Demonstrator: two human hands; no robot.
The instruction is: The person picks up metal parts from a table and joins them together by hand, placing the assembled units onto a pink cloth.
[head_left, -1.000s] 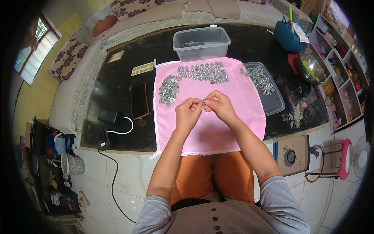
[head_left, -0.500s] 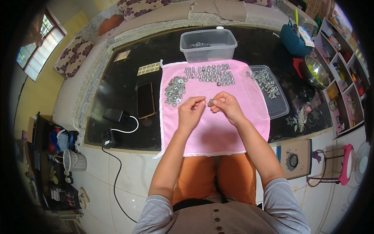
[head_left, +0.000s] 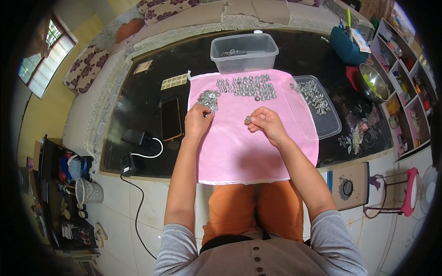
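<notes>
In my right hand (head_left: 267, 125), over the middle of the pink cloth (head_left: 230, 156), a small metal screw (head_left: 247, 119) is pinched between thumb and fingertips. A round washer seems to sit on it, though it is too small to be sure. My left hand (head_left: 197, 120) reaches to the near edge of a pile of silver washers (head_left: 209, 97), thumb and fingers drawn together; what lies between them I cannot make out. Beyond both hands, several rows of screws fitted with washers (head_left: 248, 86) stand upright. Loose screws (head_left: 314, 94) lie heaped on a clear plastic lid (head_left: 332, 122) at the right.
A clear plastic tub (head_left: 245, 60) holding some metal parts stands behind the cloth. Left of the cloth lie a phone (head_left: 171, 119), a charger (head_left: 133, 136) with a white cable, and a sticker sheet (head_left: 175, 82). A steel bowl (head_left: 375, 85) and a teal holder (head_left: 347, 48) are at far right.
My left hand has moved left, away from my right hand, to the washer pile. The right hand stays nearly in place, still pinching the screw.
</notes>
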